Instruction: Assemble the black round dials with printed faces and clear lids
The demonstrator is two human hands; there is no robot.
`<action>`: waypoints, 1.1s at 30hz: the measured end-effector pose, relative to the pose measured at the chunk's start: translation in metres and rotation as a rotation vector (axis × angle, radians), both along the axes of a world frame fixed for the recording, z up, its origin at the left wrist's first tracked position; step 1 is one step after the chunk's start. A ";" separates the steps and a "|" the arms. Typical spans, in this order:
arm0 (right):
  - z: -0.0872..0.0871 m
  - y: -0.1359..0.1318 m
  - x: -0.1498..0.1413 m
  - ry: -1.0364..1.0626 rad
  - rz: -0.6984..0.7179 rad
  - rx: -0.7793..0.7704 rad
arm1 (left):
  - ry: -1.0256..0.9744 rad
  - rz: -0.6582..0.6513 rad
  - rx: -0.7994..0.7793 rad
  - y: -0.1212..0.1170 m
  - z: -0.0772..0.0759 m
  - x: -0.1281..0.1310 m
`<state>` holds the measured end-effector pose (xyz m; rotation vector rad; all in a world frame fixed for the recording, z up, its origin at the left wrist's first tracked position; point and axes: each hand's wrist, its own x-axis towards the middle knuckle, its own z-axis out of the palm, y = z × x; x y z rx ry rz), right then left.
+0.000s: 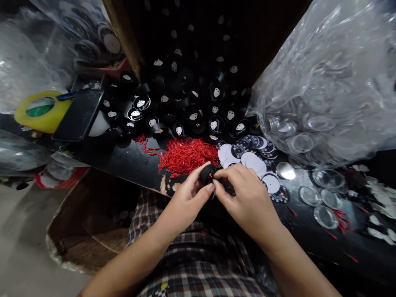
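Note:
My left hand (192, 192) is closed round a small round black housing (206, 174), held just above the table's front edge. Against the housing's right side, my right hand (241, 187) has its thumb and fingertips pinched together; whatever sits between them is too small or hidden to name. A heap of thin red pointers (188, 154) lies right behind my left hand. Beyond my right hand are scattered round dials (255, 163), some with the white back up, others showing a black printed face. Many black housings (193, 115) with white plates inside are piled at the back.
On the right a clear plastic bag (324, 90) bulges with transparent round covers, and loose clear covers (311, 196) lie before it. A yellow tape roll (40, 112) and a dark phone (78, 115) are at the left. Below stands an open cardboard box (89, 231).

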<state>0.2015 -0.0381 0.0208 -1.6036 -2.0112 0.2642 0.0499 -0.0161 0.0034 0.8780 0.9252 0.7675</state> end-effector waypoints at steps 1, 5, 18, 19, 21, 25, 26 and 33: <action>0.001 0.001 -0.001 -0.047 0.005 0.013 | 0.027 0.004 0.003 -0.001 0.001 0.000; 0.004 0.004 -0.008 -0.052 -0.026 -0.001 | 0.029 0.103 -0.179 -0.005 -0.002 0.005; -0.017 -0.017 0.122 -0.004 -0.589 -0.245 | -0.039 0.052 -0.143 -0.006 -0.016 0.017; -0.022 -0.017 0.135 -0.025 -0.612 -0.246 | -0.050 0.030 -0.155 -0.007 -0.017 0.019; -0.031 -0.017 0.154 -0.034 -0.624 -0.241 | -0.080 -0.030 -0.189 -0.010 -0.019 0.022; -0.034 -0.019 0.160 0.054 -0.617 -0.216 | -0.134 -0.040 -0.240 -0.013 -0.020 0.027; -0.032 -0.021 0.156 0.112 -0.620 -0.209 | -0.151 -0.026 -0.257 -0.012 -0.020 0.026; -0.007 -0.030 0.058 0.532 -0.259 -0.202 | -0.314 -0.077 -0.407 -0.005 -0.014 0.025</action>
